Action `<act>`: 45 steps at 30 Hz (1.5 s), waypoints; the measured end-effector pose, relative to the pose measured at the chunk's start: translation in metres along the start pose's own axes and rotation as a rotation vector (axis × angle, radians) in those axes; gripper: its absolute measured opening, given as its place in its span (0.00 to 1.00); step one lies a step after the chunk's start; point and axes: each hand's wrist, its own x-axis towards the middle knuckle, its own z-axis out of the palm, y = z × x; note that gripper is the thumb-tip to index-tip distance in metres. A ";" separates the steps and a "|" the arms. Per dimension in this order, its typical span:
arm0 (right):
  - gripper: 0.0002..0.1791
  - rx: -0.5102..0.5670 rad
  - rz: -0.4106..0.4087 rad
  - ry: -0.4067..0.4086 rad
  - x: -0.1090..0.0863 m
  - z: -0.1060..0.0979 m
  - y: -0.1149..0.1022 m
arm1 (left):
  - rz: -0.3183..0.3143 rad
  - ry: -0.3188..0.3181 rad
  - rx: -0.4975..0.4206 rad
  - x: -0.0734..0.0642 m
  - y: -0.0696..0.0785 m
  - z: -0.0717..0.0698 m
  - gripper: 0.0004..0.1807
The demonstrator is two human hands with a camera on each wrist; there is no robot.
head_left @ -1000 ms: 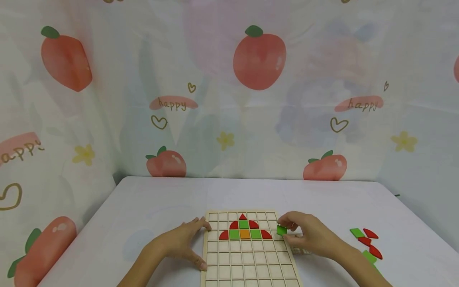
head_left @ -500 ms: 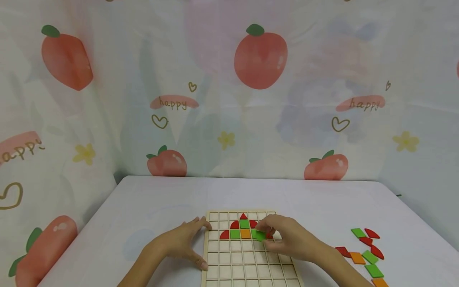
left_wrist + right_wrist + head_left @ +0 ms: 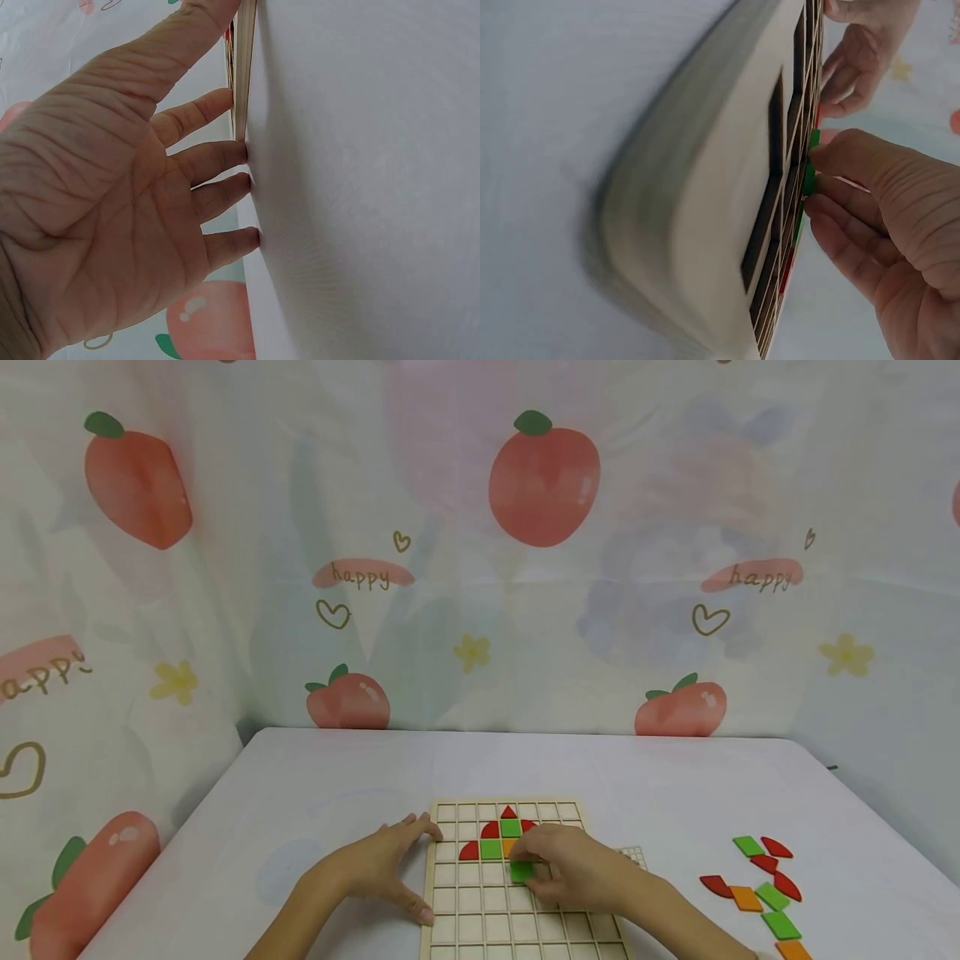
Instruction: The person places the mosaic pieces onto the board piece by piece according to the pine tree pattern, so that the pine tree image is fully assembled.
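Observation:
A wooden grid board (image 3: 470,903) lies on the white table. Set in its upper cells are a red triangle tile (image 3: 508,812), red quarter-round tiles (image 3: 469,851), green square tiles (image 3: 490,849) and an orange square tile (image 3: 507,845), part of the pattern being covered by my right hand (image 3: 581,868). That hand pinches a green square tile (image 3: 521,872) between thumb and fingers, over the row just below the orange tile. My left hand (image 3: 382,864) has its fingers spread, with thumb and fingertips at the board's left edge. In the left wrist view, its fingertips (image 3: 244,182) touch the table beside the board's side.
Loose tiles lie on the table to the right: red pieces (image 3: 787,886), green squares (image 3: 782,926) and orange squares (image 3: 746,898). A small gridded piece (image 3: 633,856) shows behind my right hand. A printed cloth (image 3: 450,527) hangs behind the table.
My right hand has carried the green square tile leftward from the board's right edge to just below the orange tile. My left hand has stayed put.

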 end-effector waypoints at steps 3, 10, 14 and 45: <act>0.12 0.014 -0.008 0.004 0.003 0.001 -0.001 | 0.010 0.002 -0.002 0.000 0.000 -0.001 0.46; 0.08 0.091 -0.017 0.003 0.007 0.003 -0.005 | 0.022 -0.001 -0.006 0.001 -0.002 0.000 0.46; 0.08 0.093 0.036 0.012 0.000 -0.003 -0.002 | 0.035 -0.008 -0.014 0.002 -0.004 0.000 0.45; 0.15 -0.028 0.090 0.345 -0.084 -0.052 0.046 | 0.008 0.001 -0.002 0.000 0.000 0.000 0.45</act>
